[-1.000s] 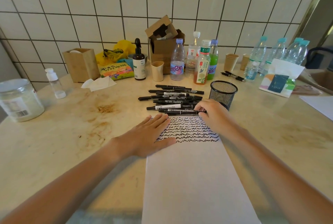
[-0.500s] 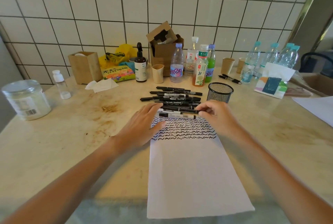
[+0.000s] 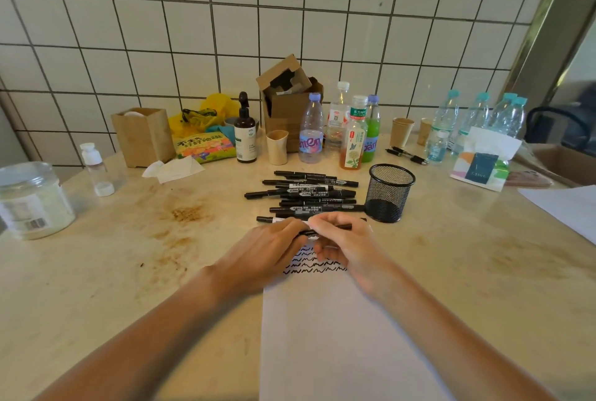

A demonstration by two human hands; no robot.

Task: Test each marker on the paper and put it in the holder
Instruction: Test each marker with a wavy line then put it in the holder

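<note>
While held level | marker (image 3: 325,229) between both hands' fingers (image 3: 317,223)

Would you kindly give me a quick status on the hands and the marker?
Left hand and right hand both grip one marker over the paper. Mesh holder looks empty. Marker pile beyond, nothing blocking.
</note>
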